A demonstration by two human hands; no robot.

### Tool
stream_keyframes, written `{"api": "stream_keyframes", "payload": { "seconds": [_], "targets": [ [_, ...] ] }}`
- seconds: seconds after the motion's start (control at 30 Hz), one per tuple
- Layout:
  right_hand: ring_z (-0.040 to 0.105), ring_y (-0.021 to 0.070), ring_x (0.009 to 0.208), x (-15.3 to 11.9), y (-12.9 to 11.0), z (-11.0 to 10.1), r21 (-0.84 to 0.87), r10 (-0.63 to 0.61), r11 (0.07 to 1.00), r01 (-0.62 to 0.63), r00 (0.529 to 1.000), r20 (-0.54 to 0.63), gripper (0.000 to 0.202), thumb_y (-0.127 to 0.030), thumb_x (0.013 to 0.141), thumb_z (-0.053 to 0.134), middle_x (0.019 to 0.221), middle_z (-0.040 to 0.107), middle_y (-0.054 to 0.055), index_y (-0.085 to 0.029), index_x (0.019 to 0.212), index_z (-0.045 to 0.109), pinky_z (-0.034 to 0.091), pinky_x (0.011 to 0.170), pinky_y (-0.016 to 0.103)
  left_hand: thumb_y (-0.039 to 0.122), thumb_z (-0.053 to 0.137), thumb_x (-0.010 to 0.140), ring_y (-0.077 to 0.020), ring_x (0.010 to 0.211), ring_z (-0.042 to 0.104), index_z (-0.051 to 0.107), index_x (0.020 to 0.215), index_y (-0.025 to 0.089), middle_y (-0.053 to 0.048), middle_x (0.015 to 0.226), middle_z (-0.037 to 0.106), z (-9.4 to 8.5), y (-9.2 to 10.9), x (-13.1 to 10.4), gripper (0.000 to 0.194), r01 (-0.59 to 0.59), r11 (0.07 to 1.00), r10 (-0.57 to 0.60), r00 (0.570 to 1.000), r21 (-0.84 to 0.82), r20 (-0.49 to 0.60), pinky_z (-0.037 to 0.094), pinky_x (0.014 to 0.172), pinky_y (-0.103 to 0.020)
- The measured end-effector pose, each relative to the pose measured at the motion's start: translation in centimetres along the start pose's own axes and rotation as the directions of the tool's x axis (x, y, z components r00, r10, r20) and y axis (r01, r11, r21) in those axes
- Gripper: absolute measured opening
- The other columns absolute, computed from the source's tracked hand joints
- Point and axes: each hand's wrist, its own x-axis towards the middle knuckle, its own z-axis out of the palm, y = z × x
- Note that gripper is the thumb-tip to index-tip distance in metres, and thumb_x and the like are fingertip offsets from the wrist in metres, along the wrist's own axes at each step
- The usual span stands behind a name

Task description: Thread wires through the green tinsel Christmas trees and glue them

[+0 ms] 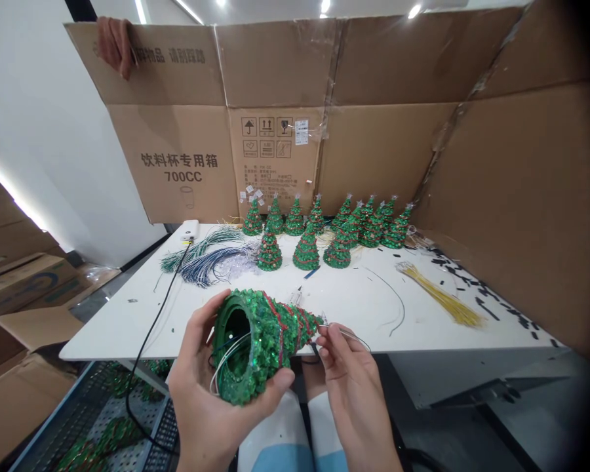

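Observation:
My left hand (216,400) is wrapped round the wide base of a green glittery miniature Christmas tree (270,328), which lies sideways in the air above the table's front edge. Its hollow open base faces left, and white and dark green wires (225,367) come out of it. At the tree's tip on the right, my right hand (349,380) pinches a thin white wire (347,333) between thumb and forefinger. The wire's loose part curves off to the right.
Several finished-looking trees (306,249) stand at the back of the white table (152,328). Bundles of green, blue (211,263) and yellow wires (442,295) lie about, with black scraps at right. Cardboard walls (275,72) enclose the back. A blue crate (93,419) holds more trees below left.

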Motion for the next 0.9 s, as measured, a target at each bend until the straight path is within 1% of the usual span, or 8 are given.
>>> {"api": "stream_keyframes", "payload": {
  "seconds": [0.1,0.23,0.3,0.43,0.57,0.63,0.73,0.9],
  "targets": [
    [0.076,0.0138,0.081,-0.1,-0.1,0.2,-0.011,-0.006,1.000,0.007,1.000,0.017,0.041,-0.042,0.060,0.114,0.087,0.084,0.003,-0.022,0.084,0.087,0.066,0.074,0.020,0.041,0.104,0.072,-0.0332,0.119,0.079,0.064,0.154,0.025,-0.013,0.143,0.074,-0.3,-0.4,0.2,0.092,-0.076,0.996,0.075,0.997,0.037,0.029,0.073,0.090,-0.040],
    [0.074,0.0128,0.078,-0.1,-0.3,0.4,-0.019,-0.027,0.999,0.028,0.999,0.042,0.041,-0.042,0.060,0.114,0.088,0.083,0.003,-0.022,0.084,0.088,0.064,0.073,0.019,0.039,0.104,0.072,-0.0334,0.122,0.078,0.062,0.155,0.024,-0.013,0.143,0.074,-0.6,-0.8,0.4,0.094,-0.171,0.983,0.166,0.983,0.060,0.079,0.072,0.097,-0.042],
    [0.072,0.0124,0.076,-0.1,-0.2,0.4,-0.029,-0.042,0.999,0.044,0.997,0.058,0.041,-0.042,0.061,0.113,0.085,0.082,0.003,-0.021,0.085,0.087,0.062,0.070,0.019,0.040,0.104,0.072,-0.0344,0.125,0.077,0.062,0.154,0.024,-0.013,0.144,0.073,-0.5,-0.7,0.4,0.093,-0.154,0.987,0.151,0.986,0.051,0.064,0.071,0.100,-0.043],
    [0.071,0.0144,0.076,0.0,-0.1,0.3,-0.082,-0.079,0.993,0.085,0.993,0.083,0.037,-0.041,0.066,0.111,0.081,0.080,0.003,-0.021,0.087,0.087,0.061,0.068,0.021,0.041,0.103,0.072,-0.0353,0.129,0.074,0.064,0.152,0.024,-0.013,0.146,0.072,-0.3,-0.3,0.1,0.091,-0.072,0.996,0.072,0.997,0.043,0.010,0.068,0.104,-0.045],
    [0.068,0.0145,0.073,0.0,0.0,0.3,-0.095,-0.065,0.993,0.076,0.991,0.116,0.036,-0.041,0.069,0.109,0.080,0.078,0.004,-0.019,0.087,0.087,0.059,0.066,0.023,0.042,0.102,0.072,-0.0355,0.127,0.075,0.065,0.154,0.024,-0.012,0.143,0.074,-0.6,-0.7,0.2,0.091,-0.044,0.997,0.044,0.999,0.060,0.004,0.069,0.100,-0.045],
    [0.068,0.0139,0.073,0.1,0.1,0.3,-0.067,-0.051,0.996,0.058,0.994,0.102,0.037,-0.042,0.067,0.110,0.081,0.078,0.004,-0.019,0.086,0.087,0.059,0.066,0.022,0.044,0.102,0.072,-0.0357,0.125,0.077,0.065,0.153,0.024,-0.013,0.143,0.074,-0.7,-1.0,0.4,0.091,-0.069,0.996,0.068,0.997,0.057,0.023,0.071,0.097,-0.044],
    [0.068,0.0136,0.074,0.2,0.1,0.2,-0.033,-0.035,0.999,0.037,0.997,0.062,0.037,-0.041,0.065,0.111,0.083,0.079,0.003,-0.020,0.085,0.087,0.060,0.066,0.022,0.044,0.102,0.072,-0.0360,0.125,0.077,0.065,0.153,0.024,-0.013,0.143,0.074,-0.6,-1.3,0.4,0.091,-0.083,0.996,0.082,0.996,0.037,0.032,0.071,0.097,-0.045],
    [0.068,0.0131,0.072,0.0,0.2,0.1,-0.030,-0.051,0.998,0.052,0.998,0.041,0.039,-0.041,0.063,0.112,0.081,0.079,0.003,-0.020,0.083,0.086,0.060,0.064,0.021,0.043,0.101,0.074,-0.0359,0.126,0.077,0.066,0.152,0.024,-0.013,0.145,0.074,-0.2,-0.7,0.2,0.087,0.010,1.000,-0.010,1.000,-0.005,0.027,0.072,0.096,-0.044]
  ]
}}
